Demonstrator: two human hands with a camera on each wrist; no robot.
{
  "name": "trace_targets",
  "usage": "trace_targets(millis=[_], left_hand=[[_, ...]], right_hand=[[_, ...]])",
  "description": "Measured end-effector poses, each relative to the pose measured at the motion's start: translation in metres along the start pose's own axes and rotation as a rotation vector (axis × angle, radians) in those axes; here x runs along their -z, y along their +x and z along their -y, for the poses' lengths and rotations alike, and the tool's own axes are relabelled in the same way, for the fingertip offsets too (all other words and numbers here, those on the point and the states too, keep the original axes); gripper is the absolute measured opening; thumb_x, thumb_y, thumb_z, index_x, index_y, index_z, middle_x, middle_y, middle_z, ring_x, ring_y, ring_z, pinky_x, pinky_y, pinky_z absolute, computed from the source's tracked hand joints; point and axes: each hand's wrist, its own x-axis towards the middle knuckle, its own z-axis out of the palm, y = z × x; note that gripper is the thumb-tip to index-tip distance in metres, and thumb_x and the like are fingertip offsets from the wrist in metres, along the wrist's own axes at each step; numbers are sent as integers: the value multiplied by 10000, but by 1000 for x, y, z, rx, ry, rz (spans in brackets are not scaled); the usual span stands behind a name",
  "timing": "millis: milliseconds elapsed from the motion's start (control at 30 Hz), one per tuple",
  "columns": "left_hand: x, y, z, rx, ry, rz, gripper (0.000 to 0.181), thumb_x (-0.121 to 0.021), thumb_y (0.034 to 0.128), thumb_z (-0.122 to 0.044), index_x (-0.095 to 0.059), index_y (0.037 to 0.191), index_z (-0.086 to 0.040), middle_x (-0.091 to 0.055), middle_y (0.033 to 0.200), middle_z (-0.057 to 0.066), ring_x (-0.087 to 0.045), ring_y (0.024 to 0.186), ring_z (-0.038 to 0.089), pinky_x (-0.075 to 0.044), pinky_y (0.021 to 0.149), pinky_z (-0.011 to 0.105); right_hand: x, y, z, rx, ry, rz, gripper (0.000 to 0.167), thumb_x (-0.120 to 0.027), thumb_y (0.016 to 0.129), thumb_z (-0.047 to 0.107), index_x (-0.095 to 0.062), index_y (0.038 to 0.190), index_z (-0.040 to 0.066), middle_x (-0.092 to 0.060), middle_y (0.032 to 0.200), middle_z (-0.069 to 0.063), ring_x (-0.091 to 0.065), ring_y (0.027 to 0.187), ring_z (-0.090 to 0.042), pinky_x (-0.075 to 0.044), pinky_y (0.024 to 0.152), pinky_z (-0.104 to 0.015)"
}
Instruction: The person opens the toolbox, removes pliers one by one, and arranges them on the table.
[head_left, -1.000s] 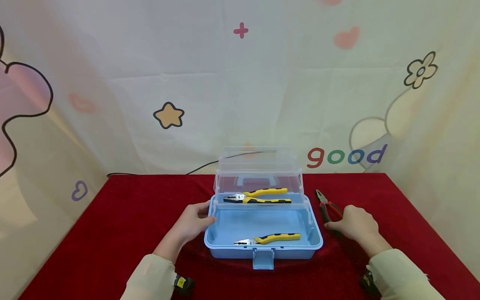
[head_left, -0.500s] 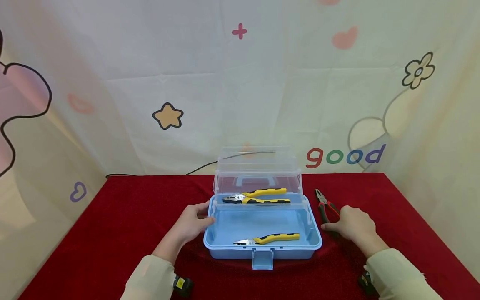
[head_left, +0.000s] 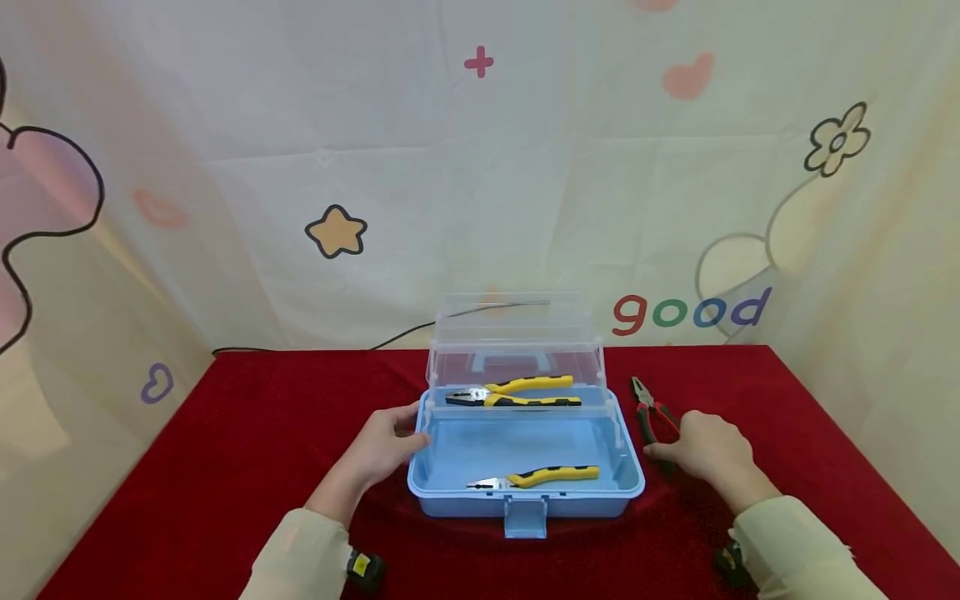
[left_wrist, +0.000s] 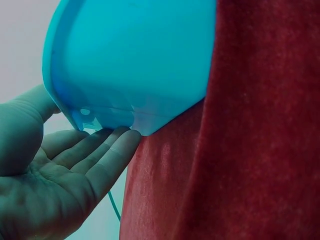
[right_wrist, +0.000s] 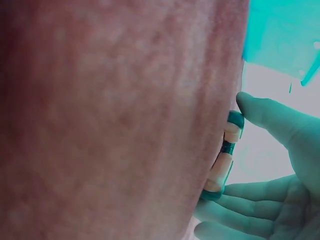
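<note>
A light-blue toolbox point(head_left: 450, 507) with its clear lid raised stands mid-table. My left hand point(head_left: 381, 446) grips its left wall, thumb over the rim and fingers outside; the left wrist view shows those fingers against the box's side point(left_wrist: 135, 60). Yellow-and-black pliers point(head_left: 528, 385) lie spread toward the back of the box, behind clear plastic. Another pair of yellow-and-black pliers point(head_left: 555, 476) lies along the front inside. Right of the box, my right hand point(head_left: 708, 450) holds red-and-black pliers point(head_left: 647, 407) by the handles, thumb and fingers on opposite sides point(right_wrist: 220, 172). Their jaws point away from me.
Red cloth point(head_left: 247, 467) covers the table. The transparent lid point(head_left: 517, 333) leans up at the back of the box, and a latch flap point(head_left: 525, 521) hangs at its front. Behind runs a thin black cable point(head_left: 408, 332) before a printed curtain point(head_left: 510, 208).
</note>
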Motion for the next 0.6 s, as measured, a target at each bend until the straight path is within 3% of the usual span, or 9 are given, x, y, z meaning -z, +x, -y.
trace_targets(millis=[300, 467, 600], left_hand=[[0, 1, -1, -9, 6, 4, 582, -631, 885, -114, -420, 1426, -86, -567, 1300, 147, -625, 1005, 248, -584, 776, 383], [0, 0, -1, -8, 6, 4, 586, -634, 884, -121, -418, 1427, -86, -565, 1301, 149, -622, 1008, 253, -584, 776, 383], [1, 0, 1, -4, 3, 8, 588, -627, 889, -120, -407, 1433, -84, -557, 1311, 151, -620, 1017, 253, -583, 780, 382]], right_hand=[[11, -4, -3, 2, 75, 27, 418, -682, 791, 440, -533, 736, 53, -509, 582, -53, -484, 547, -166, -378, 477, -254], [20, -9, 1, 28, 96, -13, 584, -647, 815, 465, -571, 1024, -74, -566, 640, -56, -529, 576, -171, -435, 496, -281], [25, -13, 7, 57, 88, -45, 711, -647, 816, 476, -526, 1191, -115, -646, 795, -129, -559, 655, -186, -487, 531, -306]])
